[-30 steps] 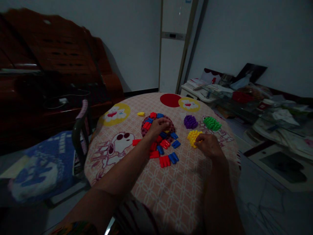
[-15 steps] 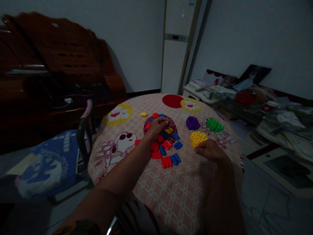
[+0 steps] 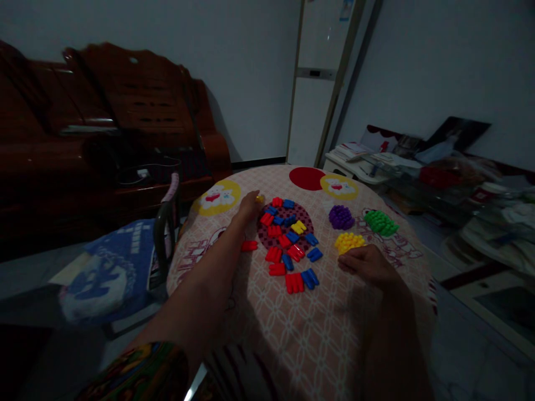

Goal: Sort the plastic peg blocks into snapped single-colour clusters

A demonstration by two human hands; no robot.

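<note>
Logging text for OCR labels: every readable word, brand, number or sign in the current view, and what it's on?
No text can be read with certainty.
Blue seat cover: pale lettering-like marks, too blurred.
Air conditioner display: too small and dark.
Blue-and-white sticker: too small.
Stacked papers: any print too small.
Red-and-white cup: any print too blurred.
Red plastic block and yellow cluster: no lettering discernible.

Round cloth-covered table (image 3: 292, 334), red pieces (image 3: 295, 283), blue pieces (image 3: 310, 278), purple cluster (image 3: 341, 217), green cluster (image 3: 381, 223), yellow cluster (image 3: 349, 241)
</note>
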